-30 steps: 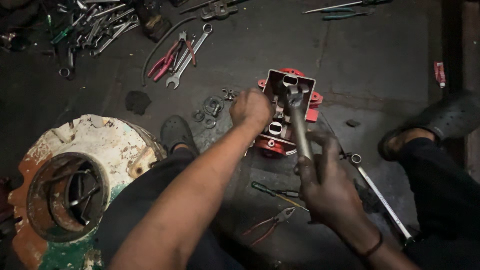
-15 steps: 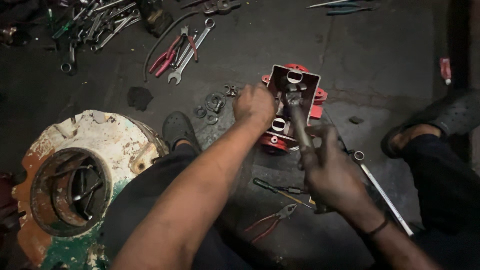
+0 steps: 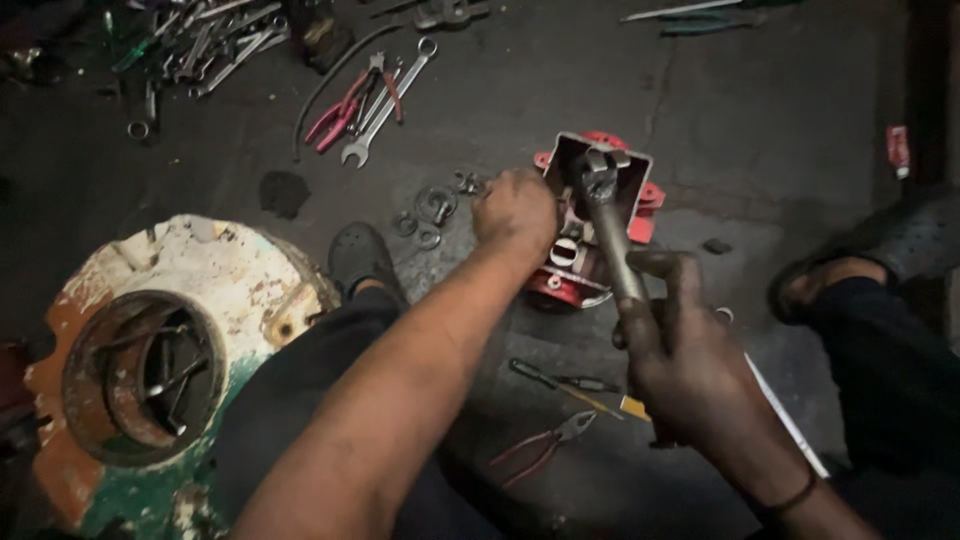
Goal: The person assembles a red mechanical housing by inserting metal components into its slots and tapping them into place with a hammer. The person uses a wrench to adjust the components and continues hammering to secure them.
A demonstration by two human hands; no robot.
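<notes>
A red metal housing (image 3: 640, 215) with an open grey box top stands on the dark floor between my legs. My left hand (image 3: 515, 210) rests on the housing's left side, fingers curled against it. My right hand (image 3: 690, 365) grips the long steel handle of a socket wrench (image 3: 612, 235), whose head sits inside the top of the housing.
A large round casing (image 3: 200, 320), white, rusty and green, lies at the left. Washers and nuts (image 3: 430, 210) lie by the housing. Pliers and a spanner (image 3: 365, 100) lie farther back, a tool pile (image 3: 200, 40) at top left. More pliers (image 3: 545, 445) lie near my knees.
The wrench handle has swung slightly, and my right hand has shifted with it. My left hand stays on the housing.
</notes>
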